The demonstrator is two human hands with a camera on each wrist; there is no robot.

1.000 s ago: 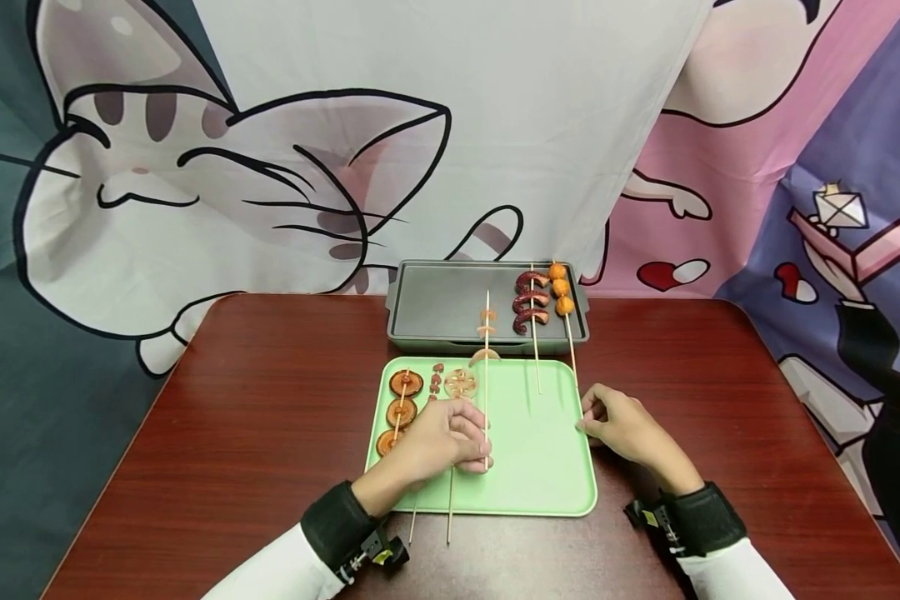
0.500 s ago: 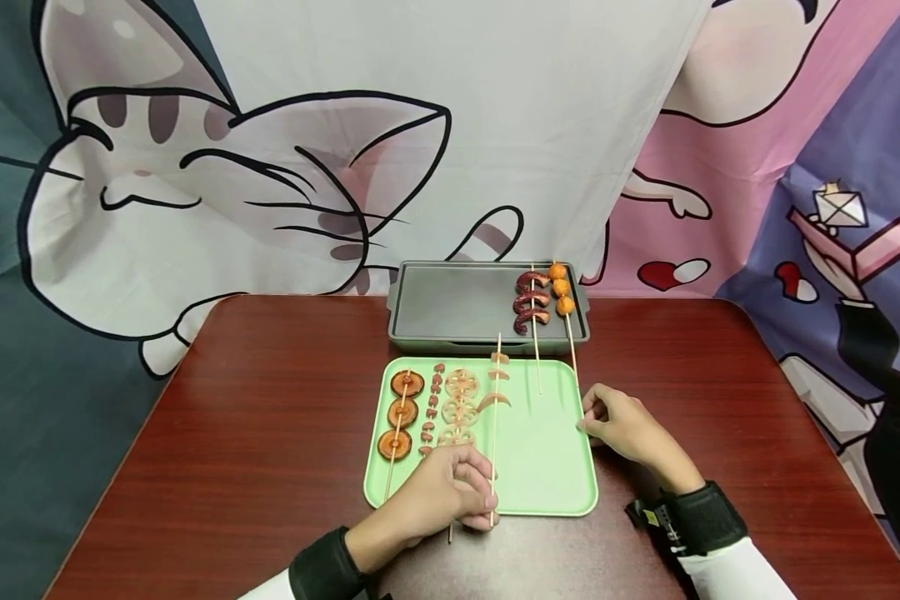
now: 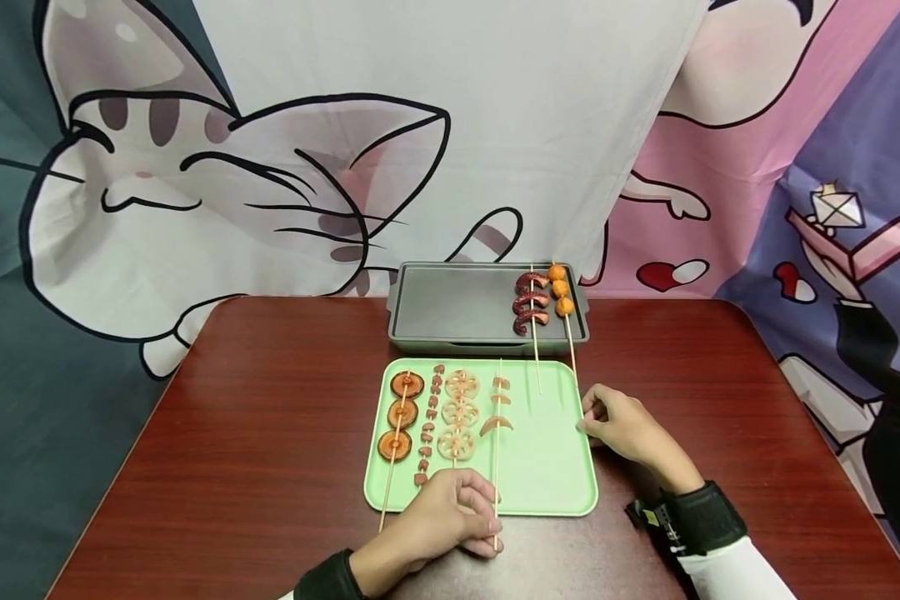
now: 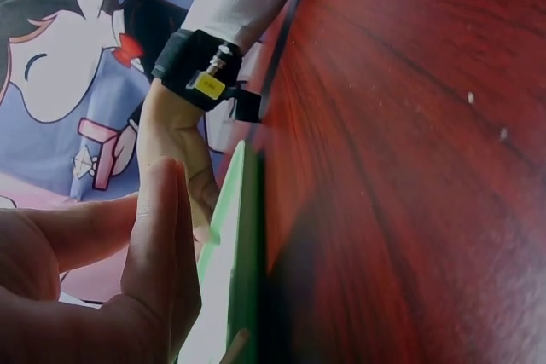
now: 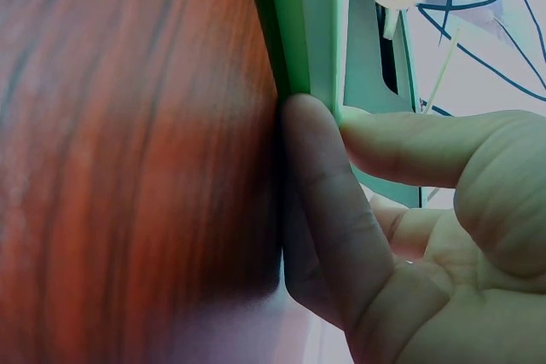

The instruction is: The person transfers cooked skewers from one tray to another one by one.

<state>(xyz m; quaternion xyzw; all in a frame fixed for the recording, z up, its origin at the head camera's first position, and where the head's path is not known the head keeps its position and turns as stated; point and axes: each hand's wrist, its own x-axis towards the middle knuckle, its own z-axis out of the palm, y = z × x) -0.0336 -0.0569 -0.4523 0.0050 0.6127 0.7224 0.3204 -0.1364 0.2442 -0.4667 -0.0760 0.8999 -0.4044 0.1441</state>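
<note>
My left hand (image 3: 487,521) pinches the near end of a thin wooden skewer (image 3: 497,467) at the front edge of the green tray (image 3: 547,467). The skewer lies along the tray and carries three pale pink curved pieces (image 3: 498,400). My right hand (image 3: 587,421) grips the tray's right rim. In the right wrist view its thumb (image 5: 409,142) lies on top of the rim (image 5: 311,31) and a finger presses the rim's outer side. The left wrist view shows my left fingers (image 4: 158,245) close together beside the tray's edge (image 4: 230,236).
Left of the held skewer on the green tray lie a mushroom skewer (image 3: 401,412), a skewer of small red bits (image 3: 427,425) and a lotus-root skewer (image 3: 457,412). Behind stands a grey tray (image 3: 450,304) with an octopus skewer (image 3: 531,300) and an orange-ball skewer (image 3: 561,287). All rest on a dark red table (image 3: 270,433).
My left hand has drawn the skewer back toward me, from over the grey tray down onto the green tray. The lotus-root skewer is now uncovered. My right hand has stayed put.
</note>
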